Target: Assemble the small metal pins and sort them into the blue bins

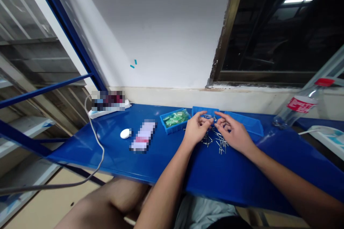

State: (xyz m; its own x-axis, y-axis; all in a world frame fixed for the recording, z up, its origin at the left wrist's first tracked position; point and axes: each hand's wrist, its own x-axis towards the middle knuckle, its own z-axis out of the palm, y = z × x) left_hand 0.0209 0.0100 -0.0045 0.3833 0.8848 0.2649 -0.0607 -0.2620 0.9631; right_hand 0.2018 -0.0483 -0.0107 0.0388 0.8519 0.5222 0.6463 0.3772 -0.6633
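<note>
Several thin metal pieces [221,143] lie in a loose pile on the blue table [166,161]. Over the pile's left side is my left hand [197,128], its fingers curled with thumb and fingertips close together; whatever is between them is too small to name. My right hand [231,131] faces it from the right, fingers bent and fingertips near those of the left. Behind both hands stands a blue bin [205,109], partly hidden. A second blue bin [248,123] is behind my right hand. Left of my left hand, a blue bin [167,129] holds small green packets [176,118].
A pixelated flat object [144,136] and a white round object [125,134] lie left. A power strip [107,110] with a cable [98,139] sits at the back left. A clear bottle [299,105] with a red cap stands right, near a white device [329,136].
</note>
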